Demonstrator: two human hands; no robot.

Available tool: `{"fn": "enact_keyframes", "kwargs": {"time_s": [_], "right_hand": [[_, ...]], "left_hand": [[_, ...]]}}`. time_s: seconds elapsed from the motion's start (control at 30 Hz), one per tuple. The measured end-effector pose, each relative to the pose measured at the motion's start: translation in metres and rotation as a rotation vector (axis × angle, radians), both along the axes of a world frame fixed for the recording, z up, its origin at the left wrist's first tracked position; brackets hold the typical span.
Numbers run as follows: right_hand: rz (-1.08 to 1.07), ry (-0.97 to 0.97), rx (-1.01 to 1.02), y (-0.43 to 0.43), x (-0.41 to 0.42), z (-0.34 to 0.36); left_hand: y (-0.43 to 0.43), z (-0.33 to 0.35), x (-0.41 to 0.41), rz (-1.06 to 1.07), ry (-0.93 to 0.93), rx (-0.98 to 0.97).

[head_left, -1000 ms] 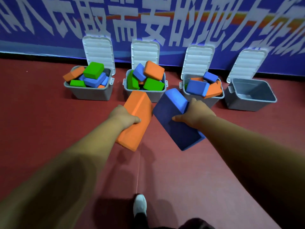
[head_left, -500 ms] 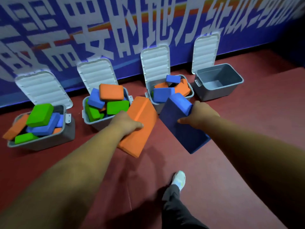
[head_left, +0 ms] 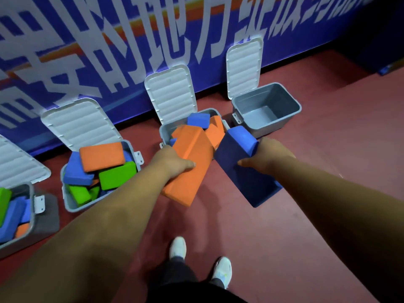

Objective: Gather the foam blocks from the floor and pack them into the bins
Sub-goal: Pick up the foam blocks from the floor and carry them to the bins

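My left hand (head_left: 169,164) grips an orange foam block (head_left: 190,169) held out over the red floor, its far end overlapping the third bin (head_left: 163,133). My right hand (head_left: 265,156) grips a blue foam block (head_left: 242,171) just to the right, in front of the gap between the third bin and the empty fourth bin (head_left: 269,127). The third bin holds blue and orange blocks. Both blocks are tilted, far ends up.
Four grey bins with white lids propped open stand along a blue banner wall (head_left: 131,51). The second bin (head_left: 72,206) and the leftmost bin (head_left: 32,224) are heaped with orange, green and blue blocks. My white shoes (head_left: 178,248) stand on the red floor below.
I have stepped closer and turned right; the bins have slid left in view. Both hands with their blocks have advanced toward the third and fourth bins.
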State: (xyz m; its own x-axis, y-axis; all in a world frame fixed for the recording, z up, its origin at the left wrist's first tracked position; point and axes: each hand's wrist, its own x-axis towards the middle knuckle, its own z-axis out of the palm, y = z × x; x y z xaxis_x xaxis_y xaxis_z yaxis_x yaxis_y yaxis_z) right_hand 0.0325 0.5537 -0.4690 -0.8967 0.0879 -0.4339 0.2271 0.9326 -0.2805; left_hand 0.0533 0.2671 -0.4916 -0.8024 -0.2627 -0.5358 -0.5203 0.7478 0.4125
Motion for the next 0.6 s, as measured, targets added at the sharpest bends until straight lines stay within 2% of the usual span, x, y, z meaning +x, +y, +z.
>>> {"fn": "enact_keyframes", "kwargs": {"time_s": [0.3, 0.4, 0.6], "right_hand": [[-0.127, -0.096, 0.073, 0.031, -0.139, -0.022], [-0.169, -0.101, 0.094, 0.033, -0.194, -0.022], [-0.226, -0.101, 0.072, 0.022, -0.296, -0.025]], "left_hand": [[0.042, -0.047, -0.183, -0.130, -0.027, 0.116], [0.052, -0.062, -0.253, -0.180, -0.057, 0.090], [0.041, -0.065, -0.363, -0.165, -0.088, 0.109]]}}
